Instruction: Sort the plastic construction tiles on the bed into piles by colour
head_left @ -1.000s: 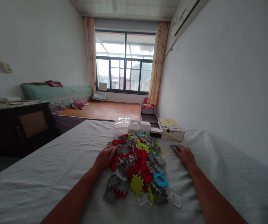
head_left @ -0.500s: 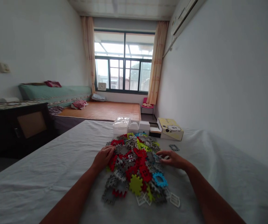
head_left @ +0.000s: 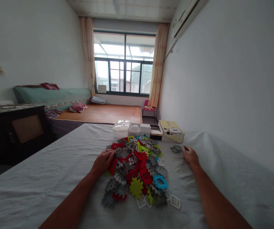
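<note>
A heap of plastic interlocking building pieces [head_left: 141, 173] in red, grey, lime, blue and white lies in front of me. My left hand [head_left: 103, 161] rests against the heap's left edge, fingers stretched out over the outer pieces and gripping none that I can see. My right hand [head_left: 191, 157] is off to the right of the heap on the cloth. Its fingertips are just beside some grey toothed pieces [head_left: 176, 149] lying apart from the heap, and nothing shows between the fingers. A blue ring-shaped piece [head_left: 160, 182] and a lime piece [head_left: 136, 188] lie near the front.
A white cloth [head_left: 62, 165] covers the surface. Behind the heap stand a clear plastic container [head_left: 122, 128], small white boxes [head_left: 145, 128], a black open box [head_left: 156, 132] and a yellow cartoon box [head_left: 172, 131]. Farther back are a bed [head_left: 110, 113] and a dark cabinet [head_left: 15, 127].
My right hand has moved from the heap's right side outward to the separate grey pieces, where the grey shape now looks fuller. My left hand stays in place. The view has shifted slightly.
</note>
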`<state>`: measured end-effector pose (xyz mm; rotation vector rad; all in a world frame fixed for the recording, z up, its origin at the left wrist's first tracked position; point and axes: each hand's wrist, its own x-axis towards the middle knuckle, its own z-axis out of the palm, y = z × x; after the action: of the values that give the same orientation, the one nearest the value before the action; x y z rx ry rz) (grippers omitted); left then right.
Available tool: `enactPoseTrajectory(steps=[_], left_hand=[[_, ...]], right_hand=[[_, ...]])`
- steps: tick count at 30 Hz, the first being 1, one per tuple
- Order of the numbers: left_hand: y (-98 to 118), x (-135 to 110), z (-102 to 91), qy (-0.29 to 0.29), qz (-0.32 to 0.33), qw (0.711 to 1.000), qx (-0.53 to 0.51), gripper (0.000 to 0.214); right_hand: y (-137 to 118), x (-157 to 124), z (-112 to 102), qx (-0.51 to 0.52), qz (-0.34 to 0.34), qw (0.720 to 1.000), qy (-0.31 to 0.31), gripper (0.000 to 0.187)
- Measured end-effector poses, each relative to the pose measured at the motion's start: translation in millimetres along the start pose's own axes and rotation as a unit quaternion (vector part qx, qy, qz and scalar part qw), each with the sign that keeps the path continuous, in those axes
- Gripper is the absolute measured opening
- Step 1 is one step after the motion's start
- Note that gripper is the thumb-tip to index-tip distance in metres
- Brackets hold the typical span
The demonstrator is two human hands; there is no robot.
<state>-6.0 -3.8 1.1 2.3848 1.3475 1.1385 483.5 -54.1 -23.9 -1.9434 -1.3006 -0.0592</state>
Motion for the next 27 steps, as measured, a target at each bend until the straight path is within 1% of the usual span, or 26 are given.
enactPoseTrajectory(steps=[2, 7, 10, 12, 13, 15, 17, 18, 20, 23, 27], left_hand=[[0, 0, 0.2, 0.000, 0.002, 1.000, 0.001, 0.036], [-1, 0, 1.5, -0.004, 0.006, 1.000, 0.003, 0.036], [-2, 0, 2.2, -0.008, 0.007, 1.000, 0.002, 0.037], [-2, 0, 2.5, -0.008, 0.009, 1.000, 0.003, 0.037], [-2, 0, 2.5, -0.008, 0.010, 1.000, 0.003, 0.036], [-2, 0, 2.3, -0.008, 0.012, 1.000, 0.004, 0.036], [-2, 0, 2.1, -0.010, 0.012, 1.000, 0.004, 0.035], [-2, 0, 2.0, -0.011, 0.011, 1.000, 0.005, 0.035], [-1, 0, 1.9, -0.013, 0.011, 1.000, 0.008, 0.036], [1, 0, 2.1, -0.011, 0.011, 1.000, 0.010, 0.036], [4, -2, 2.3, -0.003, 0.006, 1.000, 0.008, 0.036]], right_hand=[[-2, -1, 0, -0.024, -0.006, 1.000, -0.008, 0.040], [-8, -9, 9, -0.054, -0.060, 0.994, -0.076, 0.033], [-16, -12, 12, -0.062, -0.071, 0.993, -0.077, 0.035], [-27, -15, 10, -0.056, -0.084, 0.992, -0.077, 0.035], [-35, -17, 8, -0.041, -0.097, 0.990, -0.094, 0.033], [-54, -22, 4, 0.014, -0.132, 0.977, -0.165, 0.029], [-72, -30, 1, 0.069, -0.168, 0.950, -0.255, 0.029], [-80, -33, 1, 0.085, -0.183, 0.936, -0.288, 0.030], [-90, -40, 1, 0.091, -0.202, 0.920, -0.323, 0.032], [-93, -46, 2, 0.087, -0.213, 0.914, -0.333, 0.033], [-86, -44, 6, 0.092, -0.204, 0.917, -0.332, 0.030]])
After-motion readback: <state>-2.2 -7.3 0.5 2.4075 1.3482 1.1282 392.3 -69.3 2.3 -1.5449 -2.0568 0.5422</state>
